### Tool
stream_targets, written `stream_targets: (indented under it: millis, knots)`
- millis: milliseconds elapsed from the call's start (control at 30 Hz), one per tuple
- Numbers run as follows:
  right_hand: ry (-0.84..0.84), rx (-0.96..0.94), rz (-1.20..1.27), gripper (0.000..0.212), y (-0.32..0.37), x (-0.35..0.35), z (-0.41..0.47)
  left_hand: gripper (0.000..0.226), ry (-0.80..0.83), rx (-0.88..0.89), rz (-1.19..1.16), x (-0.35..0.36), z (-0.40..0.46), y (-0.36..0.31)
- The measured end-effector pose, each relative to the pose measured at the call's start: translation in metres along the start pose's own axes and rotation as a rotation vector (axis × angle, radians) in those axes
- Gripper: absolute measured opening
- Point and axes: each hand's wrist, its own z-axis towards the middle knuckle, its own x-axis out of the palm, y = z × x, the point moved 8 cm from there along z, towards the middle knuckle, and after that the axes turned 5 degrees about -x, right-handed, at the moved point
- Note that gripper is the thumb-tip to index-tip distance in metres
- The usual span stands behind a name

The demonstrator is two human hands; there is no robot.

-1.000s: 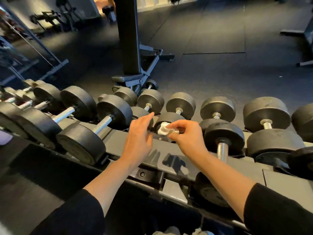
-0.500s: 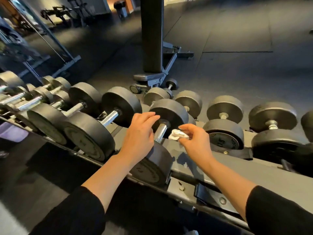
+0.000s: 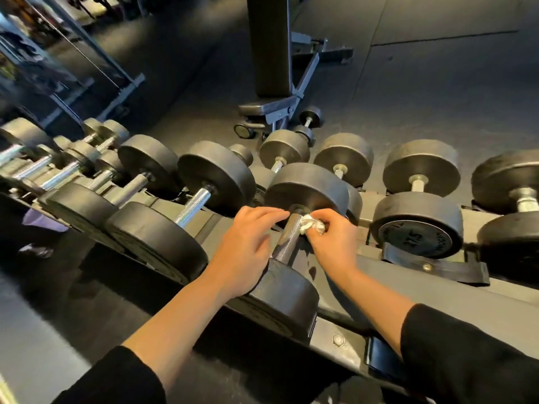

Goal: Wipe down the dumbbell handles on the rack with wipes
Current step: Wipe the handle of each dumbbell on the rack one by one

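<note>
A black dumbbell with a knurled metal handle [image 3: 287, 239] lies on the grey rack [image 3: 437, 295] at the centre of the head view. My right hand [image 3: 329, 243] pinches a crumpled white wipe [image 3: 312, 227] and presses it against the right side of that handle, near the far weight head [image 3: 306, 188]. My left hand [image 3: 248, 246] hovers at the handle's left side with fingers loosely extended toward the far head, holding nothing. More dumbbells with bright handles [image 3: 194, 204] sit in a row to the left.
Further dumbbells [image 3: 420, 225] fill the rack to the right, with a second row behind them. A weight bench [image 3: 277, 83] on wheels stands on the dark floor beyond the rack. Metal frames [image 3: 96, 68] rise at the far left.
My right hand has brought the wipe from beside the handle onto it. My left hand has shifted slightly forward along the handle. The view has moved closer to the dumbbell.
</note>
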Motion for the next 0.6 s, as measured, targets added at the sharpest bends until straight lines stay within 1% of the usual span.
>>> stream_targets:
  millis: [100,300,400,533,600]
  knots:
    - [-0.003,0.011,0.083,0.021,-0.005,0.000,-0.001,0.045,0.040,-0.011,0.021,0.003,0.004,0.001]
    - [0.066,-0.036,0.159,0.016,-0.005,0.006,-0.006,0.049,0.090,-0.041,0.044,0.006,0.005,0.001]
    - [0.169,-0.036,0.244,0.015,-0.005,0.014,-0.022,0.049,0.084,-0.056,0.057,0.005,0.005,0.003]
    - [0.402,-0.043,0.390,0.017,-0.002,0.024,-0.044,0.050,0.075,-0.061,0.067,0.004,0.005,0.000]
    - [0.485,-0.034,0.434,0.015,0.000,0.025,-0.048,0.050,0.066,-0.061,0.092,0.003,0.006,-0.002]
